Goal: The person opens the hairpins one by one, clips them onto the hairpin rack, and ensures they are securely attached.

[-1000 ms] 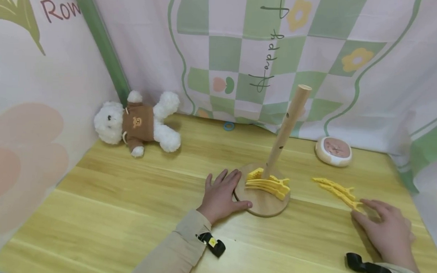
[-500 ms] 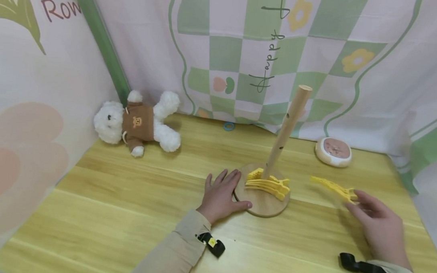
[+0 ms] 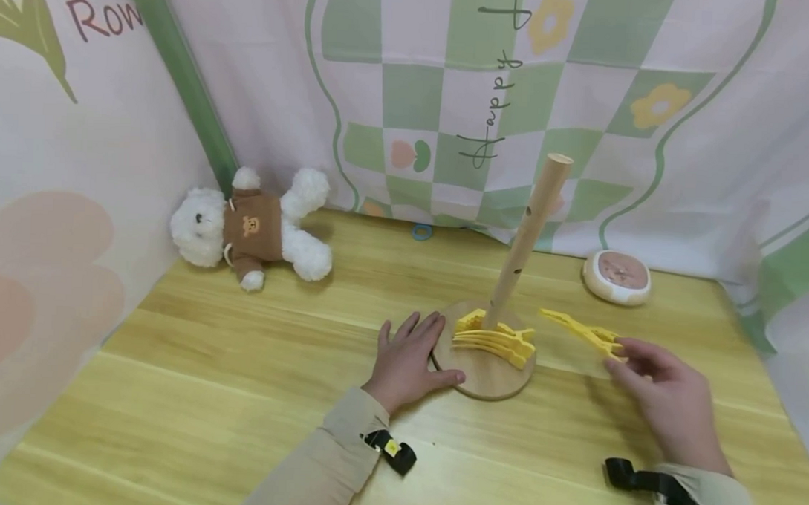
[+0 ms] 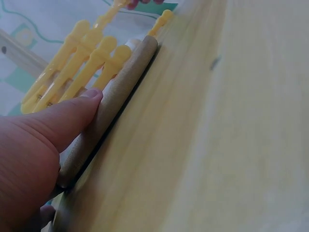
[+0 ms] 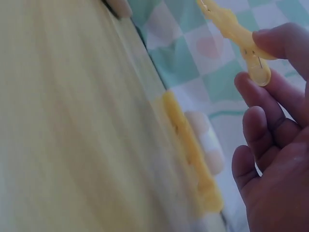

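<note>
A yellow plastic peg (image 3: pixel 579 330) is pinched at its near end by the right hand (image 3: pixel 660 391), lifted off the wooden table (image 3: pixel 240 366). The round wooden base (image 3: pixel 483 370) is pressed by the left hand (image 3: pixel 407 360), fingers flat; yellow pegs (image 3: pixel 495 339) are stacked just beyond the thumb. "Happy" is read on the backdrop (image 3: pixel 493 107).

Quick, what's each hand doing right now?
Left hand: open, flat on the table, thumb against the stand base.
Right hand: pinching one end of a yellow clip, raised off the table.
</note>
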Available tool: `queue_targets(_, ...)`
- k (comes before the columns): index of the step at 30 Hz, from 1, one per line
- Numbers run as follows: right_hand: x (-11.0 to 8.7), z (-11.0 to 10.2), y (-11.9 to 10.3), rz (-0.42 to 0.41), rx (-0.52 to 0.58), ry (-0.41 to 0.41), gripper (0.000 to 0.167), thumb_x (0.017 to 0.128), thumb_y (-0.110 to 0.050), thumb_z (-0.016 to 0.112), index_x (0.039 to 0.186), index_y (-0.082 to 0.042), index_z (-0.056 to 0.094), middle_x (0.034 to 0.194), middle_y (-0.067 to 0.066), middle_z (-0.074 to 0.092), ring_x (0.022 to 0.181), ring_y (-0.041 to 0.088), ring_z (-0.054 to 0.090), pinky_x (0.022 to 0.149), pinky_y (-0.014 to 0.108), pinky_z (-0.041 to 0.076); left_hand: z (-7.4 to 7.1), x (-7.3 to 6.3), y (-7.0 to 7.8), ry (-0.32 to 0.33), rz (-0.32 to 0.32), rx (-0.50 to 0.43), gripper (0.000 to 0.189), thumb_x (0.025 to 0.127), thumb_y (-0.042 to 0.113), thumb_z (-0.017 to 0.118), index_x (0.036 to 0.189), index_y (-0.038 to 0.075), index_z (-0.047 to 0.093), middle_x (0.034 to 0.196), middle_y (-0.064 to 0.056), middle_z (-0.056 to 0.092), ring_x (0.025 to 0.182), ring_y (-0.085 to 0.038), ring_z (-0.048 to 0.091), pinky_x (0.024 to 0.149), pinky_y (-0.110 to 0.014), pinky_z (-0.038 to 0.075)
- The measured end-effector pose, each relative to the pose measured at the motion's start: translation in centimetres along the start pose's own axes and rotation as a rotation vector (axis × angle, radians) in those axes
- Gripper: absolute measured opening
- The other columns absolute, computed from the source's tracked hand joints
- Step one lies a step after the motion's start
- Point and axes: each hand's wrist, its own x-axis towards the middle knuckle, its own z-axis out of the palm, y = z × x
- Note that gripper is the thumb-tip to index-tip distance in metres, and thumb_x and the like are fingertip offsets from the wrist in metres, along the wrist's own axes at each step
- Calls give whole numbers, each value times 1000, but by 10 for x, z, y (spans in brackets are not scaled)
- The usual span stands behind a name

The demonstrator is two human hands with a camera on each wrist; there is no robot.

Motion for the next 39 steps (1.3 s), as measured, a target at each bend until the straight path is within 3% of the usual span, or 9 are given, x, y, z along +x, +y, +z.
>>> queue_targets(7,-5,6,-21,-107,-81,-36,30,81,-13,85,107,-3,74,76,-13,63,70,1,54,50,21,39,0,2,1,-21,1,-6,98,85,72,61,160,18,28,165,4,26,153,-26,19,117,-66,5)
queue_targets(17,-10,16,-38,-192,-107,-105,28,82,-17,85,107,-9,76,83,-4,64,77,3,52,53,23,37,-4,3,1,-73,21,-35,96,88,69,60,161,18,24,166,3,20,154,-26,13,117,-65,1)
queue_targets(21,-11,20,-40,-203,-101,-124,26,82,-17,85,107,-12,76,89,2,68,80,5,53,58,21,39,-8,3,1,-94,29,-43,95,89,67,61,161,17,23,166,3,19,154,-26,11,118,-64,-1)
queue_targets(28,-12,24,-42,-218,-99,-127,26,82,-16,85,106,-13,77,93,-5,70,83,6,55,67,16,41,-7,2,-1,-99,36,-36,96,88,67,62,161,17,23,166,3,19,154,-27,12,118,-64,-1)
queue_targets(35,-12,27,-46,-226,-95,-142,26,82,-17,85,107,-12,76,92,5,69,83,6,54,67,16,41,-8,3,-4,-97,43,-34,97,87,67,63,161,19,23,166,4,19,154,-26,11,118,-64,0)
queue_targets(39,-12,29,-46,-229,-82,-141,26,81,-13,85,106,-11,76,91,4,68,83,6,54,70,16,42,-9,3,-4,-103,43,-42,97,87,66,64,161,19,23,166,5,19,154,-25,11,118,-63,-1)
